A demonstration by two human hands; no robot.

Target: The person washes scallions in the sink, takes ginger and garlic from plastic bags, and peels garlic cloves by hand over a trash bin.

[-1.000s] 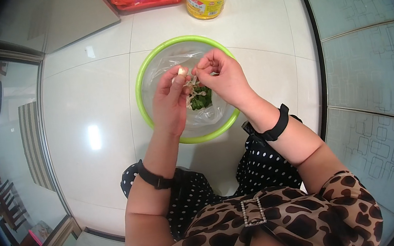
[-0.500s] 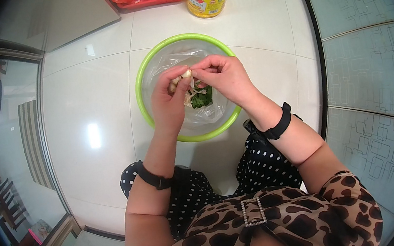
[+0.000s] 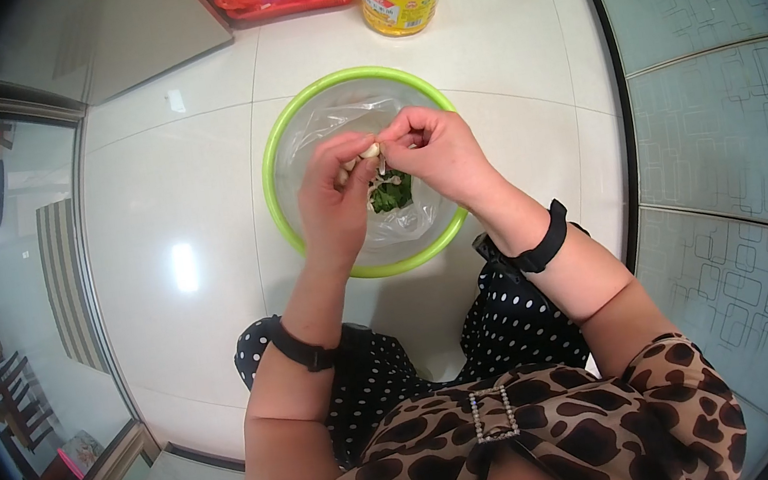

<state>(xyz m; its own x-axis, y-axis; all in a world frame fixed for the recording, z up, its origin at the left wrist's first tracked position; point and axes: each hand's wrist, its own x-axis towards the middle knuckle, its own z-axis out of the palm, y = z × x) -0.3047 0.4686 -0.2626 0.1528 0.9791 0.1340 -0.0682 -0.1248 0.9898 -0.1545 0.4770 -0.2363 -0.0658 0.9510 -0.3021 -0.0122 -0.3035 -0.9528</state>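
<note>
My left hand (image 3: 332,203) is closed around pale, whitish garlic cloves, with one garlic clove (image 3: 372,151) pinched between thumb and fingertips. At that clove's end, my right hand (image 3: 443,158) pinches with thumb and forefinger; a thin whitish strip, like skin, hangs just below. Both hands are over a round basin with a lime-green rim (image 3: 271,182), lined with a clear plastic bag (image 3: 412,226). Dark green leaves (image 3: 391,196) and pale peelings lie inside it, partly hidden by my hands.
On the tiled floor (image 3: 172,201) beyond the basin stands a clear jug of yellow oil (image 3: 400,4). Beside it a red tray (image 3: 302,3) holds coloured plastic bags. Patterned glass panels (image 3: 731,122) run along the right, and a glass door (image 3: 14,262) is at the left.
Both hands stay over the basin, and the clove has shifted slightly right and down. The left hand has tilted a little toward the right hand.
</note>
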